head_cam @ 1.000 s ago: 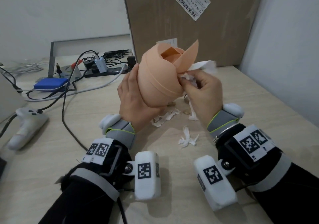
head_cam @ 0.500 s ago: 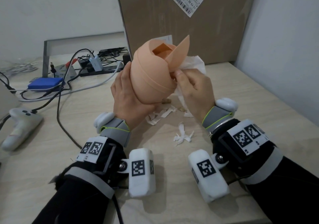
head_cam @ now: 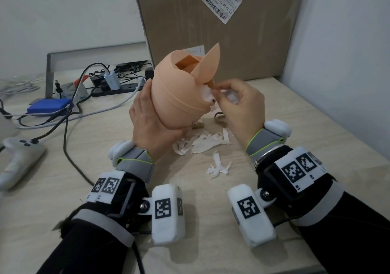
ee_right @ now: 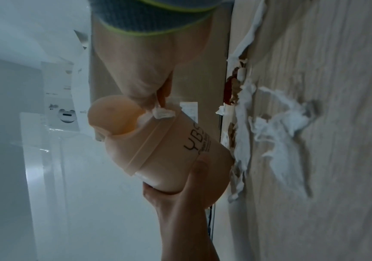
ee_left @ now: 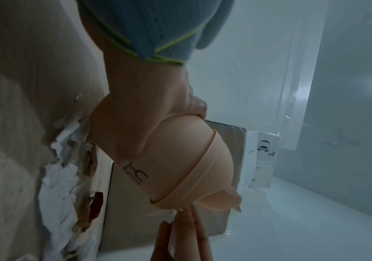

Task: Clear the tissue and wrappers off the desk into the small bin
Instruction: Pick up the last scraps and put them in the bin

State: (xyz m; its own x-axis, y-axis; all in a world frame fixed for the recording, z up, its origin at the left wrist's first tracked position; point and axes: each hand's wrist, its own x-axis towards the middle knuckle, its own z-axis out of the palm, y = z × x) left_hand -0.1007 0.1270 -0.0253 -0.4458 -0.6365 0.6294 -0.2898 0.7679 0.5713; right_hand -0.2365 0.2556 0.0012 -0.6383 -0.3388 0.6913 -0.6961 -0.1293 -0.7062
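Note:
A small peach bin (head_cam: pixel 179 90) with a tipped swing lid (head_cam: pixel 207 63) is held tilted above the desk by my left hand (head_cam: pixel 152 123), which grips its base. My right hand (head_cam: pixel 236 104) pinches a white tissue (head_cam: pixel 207 93) at the lid opening, part of it inside the bin. In the right wrist view the tissue (ee_right: pixel 163 113) sits at the bin (ee_right: pixel 164 146) mouth. In the left wrist view my left hand (ee_left: pixel 140 127) wraps the bin (ee_left: pixel 187 162). Torn tissue scraps (head_cam: pixel 202 142) and a small twisted piece (head_cam: pixel 218 167) lie on the desk, with brownish wrappers (head_cam: pixel 219 117) behind.
A large cardboard box (head_cam: pixel 211 30) stands at the back of the desk. Cables, a charger (head_cam: pixel 110 80) and a blue box (head_cam: pixel 49 108) crowd the back left. A white controller (head_cam: pixel 19 157) lies at the left. A wall borders the right side.
The tissue, sticking out large beside the lid a second ago, has gone mostly into the bin under my right hand's fingers. The bin stays in my left hand.

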